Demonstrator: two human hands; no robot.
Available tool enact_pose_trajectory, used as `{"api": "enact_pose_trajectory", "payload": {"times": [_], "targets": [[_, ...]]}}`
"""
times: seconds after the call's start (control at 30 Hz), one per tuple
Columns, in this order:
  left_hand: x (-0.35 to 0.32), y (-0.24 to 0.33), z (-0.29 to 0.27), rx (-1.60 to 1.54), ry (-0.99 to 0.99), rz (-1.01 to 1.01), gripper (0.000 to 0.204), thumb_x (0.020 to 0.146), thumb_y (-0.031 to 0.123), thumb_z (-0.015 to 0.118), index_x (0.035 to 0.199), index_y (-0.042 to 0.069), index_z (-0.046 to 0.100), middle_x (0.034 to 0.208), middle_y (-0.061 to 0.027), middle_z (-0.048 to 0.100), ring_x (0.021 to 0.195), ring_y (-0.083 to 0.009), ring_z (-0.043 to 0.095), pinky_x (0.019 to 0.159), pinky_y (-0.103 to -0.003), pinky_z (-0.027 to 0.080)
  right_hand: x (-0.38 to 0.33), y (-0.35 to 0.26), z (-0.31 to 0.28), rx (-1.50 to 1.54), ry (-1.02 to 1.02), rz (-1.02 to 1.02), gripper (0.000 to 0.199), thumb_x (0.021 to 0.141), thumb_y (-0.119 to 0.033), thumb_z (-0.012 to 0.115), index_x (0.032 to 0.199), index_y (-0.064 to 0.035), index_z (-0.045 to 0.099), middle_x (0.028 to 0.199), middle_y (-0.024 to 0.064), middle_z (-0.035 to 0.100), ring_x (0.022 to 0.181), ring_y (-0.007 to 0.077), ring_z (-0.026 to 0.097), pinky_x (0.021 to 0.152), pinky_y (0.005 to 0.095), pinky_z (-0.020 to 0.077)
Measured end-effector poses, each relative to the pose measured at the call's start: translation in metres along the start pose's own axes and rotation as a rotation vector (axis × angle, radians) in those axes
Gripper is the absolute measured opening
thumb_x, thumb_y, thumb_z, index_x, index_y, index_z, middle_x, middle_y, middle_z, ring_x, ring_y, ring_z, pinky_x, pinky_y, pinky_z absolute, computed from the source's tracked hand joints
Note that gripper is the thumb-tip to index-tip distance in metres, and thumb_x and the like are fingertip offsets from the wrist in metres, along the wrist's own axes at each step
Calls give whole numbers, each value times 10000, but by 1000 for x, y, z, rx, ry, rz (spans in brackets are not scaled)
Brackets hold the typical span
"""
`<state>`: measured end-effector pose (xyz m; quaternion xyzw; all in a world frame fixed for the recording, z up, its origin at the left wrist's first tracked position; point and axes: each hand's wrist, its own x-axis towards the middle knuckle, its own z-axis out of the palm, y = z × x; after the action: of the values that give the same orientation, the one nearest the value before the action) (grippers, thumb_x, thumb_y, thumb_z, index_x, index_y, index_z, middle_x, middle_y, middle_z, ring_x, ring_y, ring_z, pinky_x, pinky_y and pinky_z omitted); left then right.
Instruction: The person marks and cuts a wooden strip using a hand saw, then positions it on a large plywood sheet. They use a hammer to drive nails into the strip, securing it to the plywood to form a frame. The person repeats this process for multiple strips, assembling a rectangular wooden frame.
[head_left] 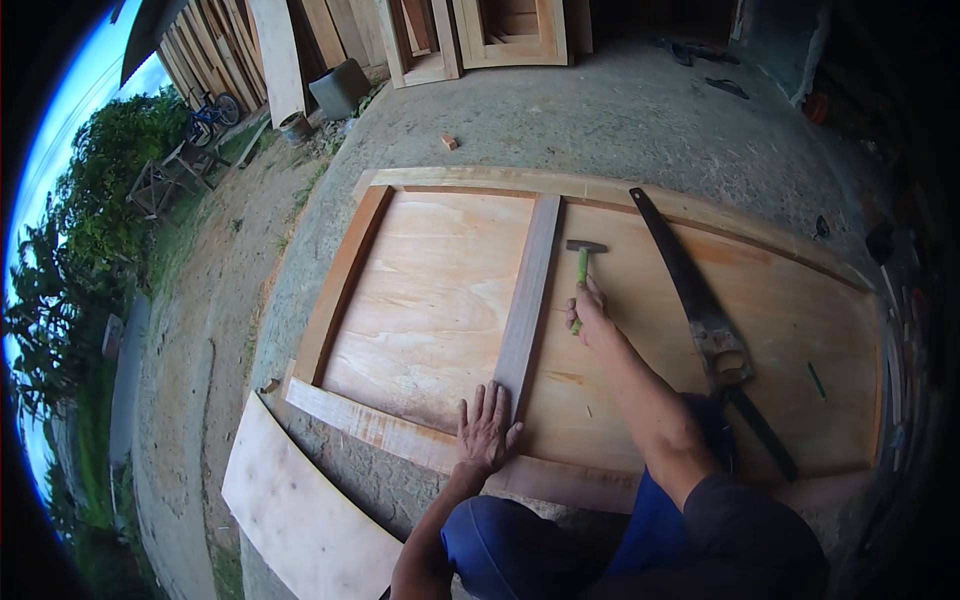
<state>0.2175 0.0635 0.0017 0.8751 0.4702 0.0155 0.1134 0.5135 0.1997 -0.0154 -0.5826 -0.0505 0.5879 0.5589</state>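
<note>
At the near edge, below the person's blue-clad knee (pixel 505 545), the left hand (pixel 487 428) lies open, fingers spread, on the wooden door frame (pixel 380 428) where the grey-brown crosspiece (pixel 532 290) meets the near rail. Beyond it, the right hand (pixel 588 306) grips the green handle of a hammer (pixel 585 260), held over the plywood panel (pixel 620 400) just right of the crosspiece. A handsaw (pixel 690 285) lies to the hammer's right. Farther off, a small wood block (pixel 449 142) sits on the concrete floor (pixel 600 130), before upright wooden frames (pixel 510 52).
</note>
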Motion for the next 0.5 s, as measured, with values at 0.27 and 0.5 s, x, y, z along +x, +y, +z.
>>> {"api": "enact_pose_trajectory", "payload": {"times": [0.27, 0.5], "targets": [[-99, 20, -6, -52, -132, -14, 900, 925, 577, 557, 1570, 31, 249, 1651, -155, 221, 1543, -307, 160, 1240, -476, 157, -98, 65, -36, -242, 114, -55, 478, 1074, -273, 434, 1530, -247, 290, 673, -1, 475, 436, 97, 424, 355, 294, 422], [-168, 3, -94, -377, -918, -423, 717, 966, 568, 470, 1491, 82, 439, 1249, -236, 657, 1226, -386, 599, 1089, -471, 414, -234, 51, -69, -483, 82, 147, 277, 1040, -182, 470, 1291, -89, 544, 652, 11, 486, 435, 114, 454, 344, 297, 406]]}}
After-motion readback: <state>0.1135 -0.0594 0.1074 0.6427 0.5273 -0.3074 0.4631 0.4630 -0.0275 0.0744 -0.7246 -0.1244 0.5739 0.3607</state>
